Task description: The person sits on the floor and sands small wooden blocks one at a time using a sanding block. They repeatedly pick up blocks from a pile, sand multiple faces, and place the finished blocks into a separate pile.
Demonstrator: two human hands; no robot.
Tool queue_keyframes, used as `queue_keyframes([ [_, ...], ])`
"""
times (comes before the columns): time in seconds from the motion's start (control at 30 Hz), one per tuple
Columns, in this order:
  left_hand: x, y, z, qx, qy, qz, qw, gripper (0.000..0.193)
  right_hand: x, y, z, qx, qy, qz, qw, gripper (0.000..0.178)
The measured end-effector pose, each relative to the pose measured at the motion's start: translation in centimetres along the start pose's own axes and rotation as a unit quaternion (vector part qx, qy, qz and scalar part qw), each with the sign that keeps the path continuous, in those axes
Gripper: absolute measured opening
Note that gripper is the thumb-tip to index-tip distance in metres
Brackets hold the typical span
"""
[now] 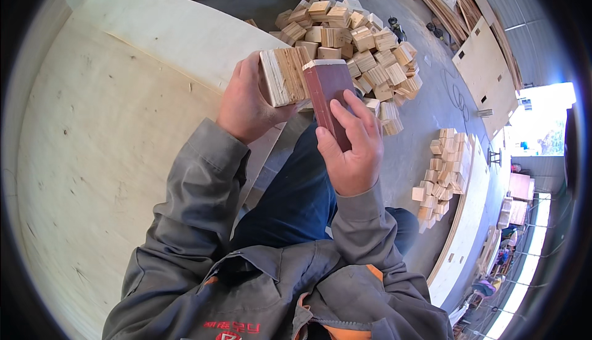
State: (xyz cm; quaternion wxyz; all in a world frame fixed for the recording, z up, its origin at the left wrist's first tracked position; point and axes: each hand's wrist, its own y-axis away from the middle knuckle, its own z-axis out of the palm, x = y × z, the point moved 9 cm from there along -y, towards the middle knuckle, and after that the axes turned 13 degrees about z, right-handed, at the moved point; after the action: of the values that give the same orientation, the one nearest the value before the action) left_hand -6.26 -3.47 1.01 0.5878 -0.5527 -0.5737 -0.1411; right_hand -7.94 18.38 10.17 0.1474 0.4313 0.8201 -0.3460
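In my left hand (246, 105) I hold up a layered plywood block (285, 76), my fingers and thumb gripping its sides and lower edge. My right hand (356, 152) grips a reddish-brown sanding block (330, 84) with a pale upper end; its thumb lies along the near side and its fingers lie on the broad face. The sanding block is tilted up against or very close to the right side of the plywood block. Whether the two touch along their full edge I cannot tell.
A large plywood sheet (111, 155) lies at my left. Beyond my hands, many similar wooden blocks (333, 36) are heaped on the grey floor. Another group of blocks (443, 176) stands at the right beside a long pale board (464, 216). Boards (487, 71) lean at the far right.
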Motion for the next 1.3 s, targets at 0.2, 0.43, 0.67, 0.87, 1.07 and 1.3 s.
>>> queue_keyframes([
  [0.2, -0.2, -0.4, 0.4, 0.031, 0.056, 0.018, 0.998, 0.091, -2.2, -5.1, 3.2, 0.044, 0.046, -0.049, 0.997, 0.046],
  [0.43, 0.4, -0.8, 0.6, 0.026, 0.04, 0.028, 0.998, 0.088, -2.3, -5.4, 3.0, 0.034, 0.047, -0.072, 0.996, 0.046],
  [0.67, 0.5, -0.3, -0.2, 0.029, 0.011, 0.02, 0.999, 0.088, -3.4, 1.6, 0.4, 0.014, 0.054, -0.067, 0.996, 0.052],
  [0.87, -0.5, -0.7, 0.3, 0.041, 0.056, 0.03, 0.997, 0.084, -4.5, -6.0, 4.9, 0.043, 0.08, -0.095, 0.991, 0.045],
  [1.07, 0.8, -0.7, 0.0, 0.03, 0.044, 0.055, 0.997, 0.089, -3.4, -4.9, 3.6, 0.037, 0.086, -0.074, 0.993, 0.047],
  [1.3, 1.3, -0.2, -0.6, 0.034, -0.045, 0.043, 0.997, 0.093, -3.1, 2.8, -0.4, 0.006, 0.07, -0.064, 0.995, 0.053],
])
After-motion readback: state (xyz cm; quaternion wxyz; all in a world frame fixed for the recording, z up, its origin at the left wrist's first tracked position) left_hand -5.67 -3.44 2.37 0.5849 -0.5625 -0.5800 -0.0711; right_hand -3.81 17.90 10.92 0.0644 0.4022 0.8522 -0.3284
